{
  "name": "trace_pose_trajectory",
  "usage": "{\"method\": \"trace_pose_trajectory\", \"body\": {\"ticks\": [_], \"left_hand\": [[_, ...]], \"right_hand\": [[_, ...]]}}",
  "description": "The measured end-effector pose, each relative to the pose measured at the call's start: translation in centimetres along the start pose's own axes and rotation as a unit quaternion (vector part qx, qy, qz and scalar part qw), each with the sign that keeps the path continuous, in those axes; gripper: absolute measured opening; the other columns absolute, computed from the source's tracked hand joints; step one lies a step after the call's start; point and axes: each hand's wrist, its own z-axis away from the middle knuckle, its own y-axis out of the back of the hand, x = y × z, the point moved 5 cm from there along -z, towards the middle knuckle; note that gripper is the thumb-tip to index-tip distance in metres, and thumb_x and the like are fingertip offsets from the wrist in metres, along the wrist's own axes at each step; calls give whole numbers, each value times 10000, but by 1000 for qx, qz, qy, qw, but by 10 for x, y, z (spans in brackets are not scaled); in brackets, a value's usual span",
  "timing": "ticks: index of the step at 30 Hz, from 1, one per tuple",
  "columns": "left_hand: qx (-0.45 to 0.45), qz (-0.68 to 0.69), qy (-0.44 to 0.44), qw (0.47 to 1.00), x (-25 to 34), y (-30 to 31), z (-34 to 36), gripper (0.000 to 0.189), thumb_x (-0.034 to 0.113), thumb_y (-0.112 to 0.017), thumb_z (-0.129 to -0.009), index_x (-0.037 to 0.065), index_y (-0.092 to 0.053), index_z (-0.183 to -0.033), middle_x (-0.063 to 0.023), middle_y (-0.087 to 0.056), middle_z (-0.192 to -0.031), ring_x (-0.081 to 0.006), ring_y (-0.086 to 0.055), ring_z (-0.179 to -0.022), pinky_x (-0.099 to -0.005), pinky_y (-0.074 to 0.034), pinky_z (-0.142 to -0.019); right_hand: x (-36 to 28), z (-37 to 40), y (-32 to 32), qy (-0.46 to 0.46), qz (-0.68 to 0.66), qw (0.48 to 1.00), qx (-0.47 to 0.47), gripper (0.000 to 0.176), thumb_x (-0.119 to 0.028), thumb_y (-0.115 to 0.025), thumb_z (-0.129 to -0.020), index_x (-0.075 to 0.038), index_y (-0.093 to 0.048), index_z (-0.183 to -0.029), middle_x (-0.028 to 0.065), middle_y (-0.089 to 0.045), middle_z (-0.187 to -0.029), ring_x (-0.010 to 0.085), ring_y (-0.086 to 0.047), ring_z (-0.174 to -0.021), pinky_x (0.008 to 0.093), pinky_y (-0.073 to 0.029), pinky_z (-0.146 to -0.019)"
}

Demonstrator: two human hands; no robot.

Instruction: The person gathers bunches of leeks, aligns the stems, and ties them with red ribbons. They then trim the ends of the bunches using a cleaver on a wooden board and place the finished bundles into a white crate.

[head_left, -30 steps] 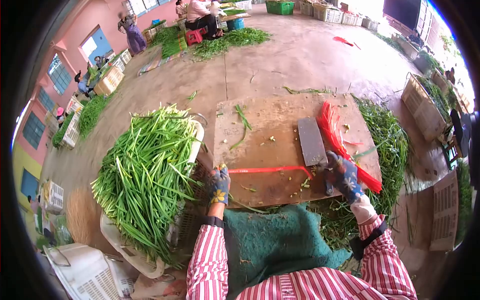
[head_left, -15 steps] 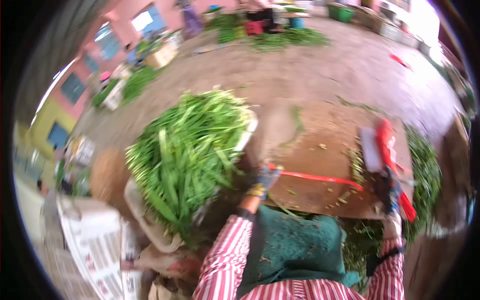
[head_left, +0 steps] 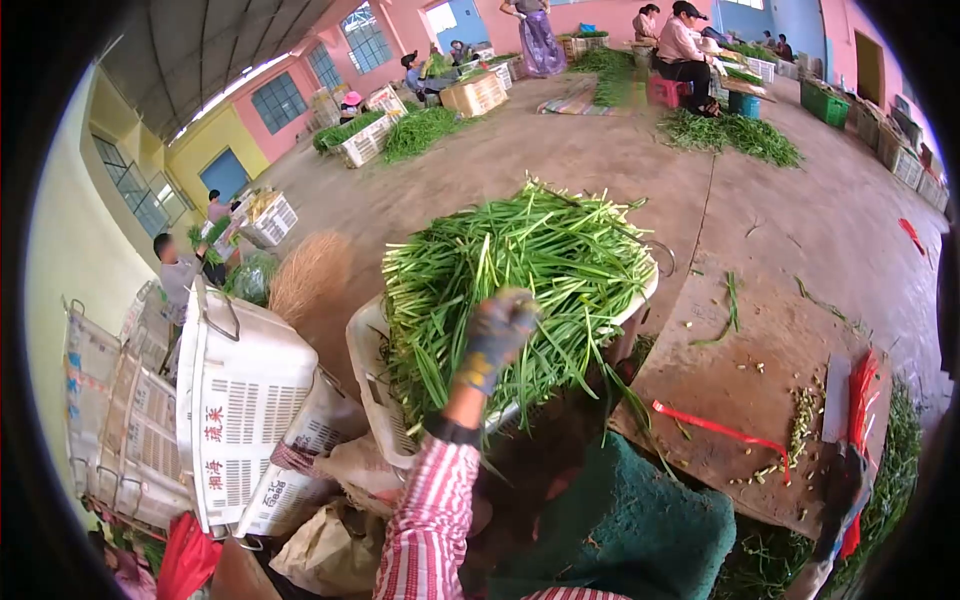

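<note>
1. Leftward, my patterned-gloved left hand [head_left: 498, 335] has moved, curled over long green leafy stalks [head_left: 570, 245]; hold unclear.
2. They lie well left of my right hand [head_left: 846, 488], mostly crosswise; its grip I can't tell.

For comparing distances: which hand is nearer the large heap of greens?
Left hand, over the large heap of greens; the right hand is at the board's right side.

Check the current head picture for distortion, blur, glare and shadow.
Head view: strong fisheye bending, with black corners; the left hand looks slightly smeared, while the greens and white crate read fairly crisp; the right hand is dim near the dark edge; the floor has a pale sheen toward the right.
</note>
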Motion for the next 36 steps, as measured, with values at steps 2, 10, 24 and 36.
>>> {"method": "trace_pose_trajectory", "body": {"ticks": [2,10,24,36], "left_hand": [[71,-90,22,993,-73,21,-35,225,269,-601,-772,118,-590,-939,-79,-635,-692,-202,-613,-605,-315,-473,-560],[9,-413,199,889,-156,10,-84,449,462,-571,-681,128,-608,-979,-131,-621,-904,-306,-591,-842,-420,-471,-719],[-178,-428,247,851,-109,-32,-96,1035,542,-674,-606,95,-152,-1380,-199,-499,-1193,-348,-522,-1045,-451,-421,-862],[-177,395,100,896,-129,22,-55,793,144,-698,-631,-2,-298,-1300,-83,-609,-723,-140,-579,-650,-250,-500,-650]], "right_hand": [[-14,20,-22,82,117,989,-29,381,-119,-628,-739,-63,-535,-1104,75,-593,-958,224,-541,-962,319,-442,-802],[-34,91,-121,236,308,918,-85,357,-36,-655,-564,-82,-585,-910,96,-602,-885,287,-569,-842,372,-447,-740],[-49,110,-173,205,280,916,-199,324,-14,-584,-551,-57,-590,-872,110,-602,-789,302,-569,-737,376,-451,-642],[-101,63,-267,-104,-95,930,-341,282,-75,-630,-780,-21,-575,-1051,52,-617,-910,155,-574,-783,263,-451,-650]]}}
